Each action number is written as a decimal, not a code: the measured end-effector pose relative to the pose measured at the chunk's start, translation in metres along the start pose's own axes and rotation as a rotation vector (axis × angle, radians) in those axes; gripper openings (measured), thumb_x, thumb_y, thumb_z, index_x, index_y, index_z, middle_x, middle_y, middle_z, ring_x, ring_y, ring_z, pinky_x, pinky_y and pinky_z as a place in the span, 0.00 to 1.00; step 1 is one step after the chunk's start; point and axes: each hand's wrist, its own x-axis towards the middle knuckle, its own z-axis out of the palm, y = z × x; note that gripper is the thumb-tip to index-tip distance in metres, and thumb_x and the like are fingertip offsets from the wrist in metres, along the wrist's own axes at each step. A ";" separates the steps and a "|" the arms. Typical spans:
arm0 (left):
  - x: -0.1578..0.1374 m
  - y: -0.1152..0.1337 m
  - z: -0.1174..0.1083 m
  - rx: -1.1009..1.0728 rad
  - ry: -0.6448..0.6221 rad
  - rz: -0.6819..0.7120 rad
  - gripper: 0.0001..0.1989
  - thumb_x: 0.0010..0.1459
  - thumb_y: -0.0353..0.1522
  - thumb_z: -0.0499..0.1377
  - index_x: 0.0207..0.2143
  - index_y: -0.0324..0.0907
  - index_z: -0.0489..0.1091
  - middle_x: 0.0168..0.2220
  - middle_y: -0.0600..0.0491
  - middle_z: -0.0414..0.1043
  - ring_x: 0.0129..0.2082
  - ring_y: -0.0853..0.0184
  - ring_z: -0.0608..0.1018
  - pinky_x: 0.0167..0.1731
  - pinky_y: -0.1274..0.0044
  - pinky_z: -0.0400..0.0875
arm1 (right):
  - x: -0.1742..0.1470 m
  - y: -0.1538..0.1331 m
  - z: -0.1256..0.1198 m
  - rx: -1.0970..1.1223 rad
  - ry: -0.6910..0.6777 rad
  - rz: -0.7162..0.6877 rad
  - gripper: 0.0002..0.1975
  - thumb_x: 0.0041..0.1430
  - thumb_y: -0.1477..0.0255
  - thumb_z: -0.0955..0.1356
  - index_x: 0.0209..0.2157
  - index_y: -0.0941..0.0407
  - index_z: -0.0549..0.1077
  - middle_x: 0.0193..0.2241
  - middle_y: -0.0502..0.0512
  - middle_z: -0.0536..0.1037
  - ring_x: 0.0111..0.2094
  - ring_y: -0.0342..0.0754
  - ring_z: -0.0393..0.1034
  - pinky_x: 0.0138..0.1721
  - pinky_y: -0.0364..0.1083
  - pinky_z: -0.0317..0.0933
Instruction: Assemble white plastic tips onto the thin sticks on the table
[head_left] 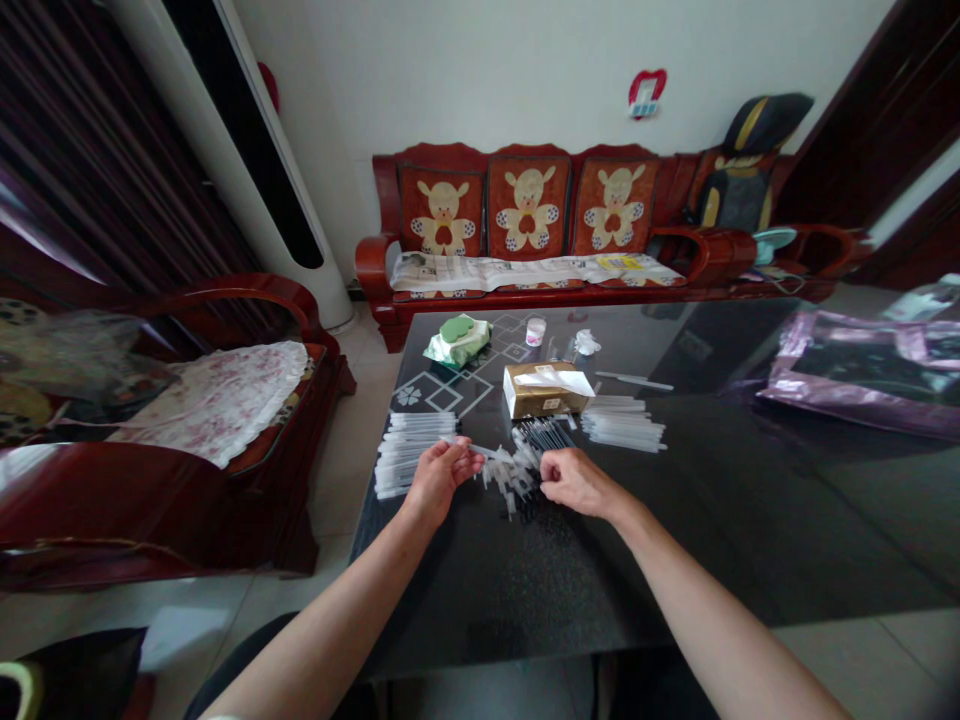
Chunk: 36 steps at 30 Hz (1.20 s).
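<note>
My left hand [444, 478] is closed in a pinch on a slim translucent tube that looks like a pen barrel [471, 447], its tip pointing right. Just behind that hand lies a stack of similar white barrels [412, 440]. My right hand [576, 482] has its fingers curled closed at the edge of a heap of small whitish caps [511, 477]; what it holds, if anything, is hidden. Dark thin rods like pen refills [546, 434] lie bundled between the hands. Another row of white pens or barrels [624, 424] rests beyond my right hand.
A gold box [547, 390] with a white top stands behind the refills. Farther back are a green wipes pack [459, 342], a small white tub [535, 332] and crumpled tissue [586, 343]. Purple-edged plastic packaging [862, 370] lies right on the dark table [525, 610].
</note>
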 end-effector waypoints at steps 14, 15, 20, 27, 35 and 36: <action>-0.003 -0.004 0.002 -0.003 -0.036 -0.013 0.05 0.49 0.27 0.64 0.30 0.35 0.71 0.24 0.51 0.75 0.28 0.67 0.80 0.33 0.78 0.76 | 0.001 -0.008 -0.012 0.893 0.079 0.132 0.15 0.45 0.66 0.72 0.32 0.61 0.71 0.23 0.54 0.78 0.24 0.49 0.75 0.25 0.47 0.70; -0.003 -0.004 0.003 -0.006 -0.033 -0.015 0.05 0.50 0.27 0.64 0.30 0.35 0.71 0.24 0.51 0.75 0.28 0.67 0.80 0.33 0.78 0.76 | 0.001 -0.009 -0.012 0.898 0.075 0.139 0.15 0.45 0.66 0.72 0.31 0.61 0.70 0.22 0.54 0.78 0.23 0.48 0.75 0.24 0.46 0.70; -0.005 -0.003 0.005 -0.007 -0.032 -0.021 0.05 0.50 0.26 0.64 0.31 0.35 0.71 0.25 0.51 0.75 0.28 0.67 0.80 0.34 0.78 0.76 | 0.001 -0.011 -0.012 0.905 0.118 0.163 0.13 0.44 0.66 0.73 0.28 0.60 0.70 0.18 0.50 0.75 0.16 0.43 0.69 0.16 0.41 0.63; -0.006 -0.003 0.007 -0.011 -0.056 -0.010 0.06 0.50 0.27 0.65 0.31 0.36 0.71 0.25 0.51 0.75 0.29 0.67 0.80 0.33 0.78 0.76 | 0.001 -0.014 -0.009 1.053 0.078 0.167 0.14 0.40 0.70 0.75 0.29 0.60 0.70 0.24 0.55 0.79 0.24 0.49 0.76 0.28 0.48 0.71; -0.007 -0.004 0.010 -0.010 -0.076 -0.007 0.07 0.49 0.28 0.65 0.31 0.36 0.71 0.24 0.52 0.75 0.29 0.68 0.80 0.32 0.79 0.76 | 0.003 -0.013 -0.001 1.047 0.060 0.146 0.14 0.41 0.70 0.75 0.29 0.60 0.69 0.24 0.55 0.79 0.25 0.49 0.76 0.28 0.48 0.71; -0.007 -0.004 0.011 -0.007 -0.074 -0.007 0.08 0.49 0.28 0.66 0.31 0.36 0.71 0.24 0.52 0.75 0.29 0.68 0.80 0.33 0.79 0.76 | 0.004 -0.013 -0.001 1.047 0.058 0.147 0.15 0.41 0.70 0.75 0.29 0.60 0.69 0.24 0.55 0.79 0.25 0.49 0.76 0.27 0.48 0.71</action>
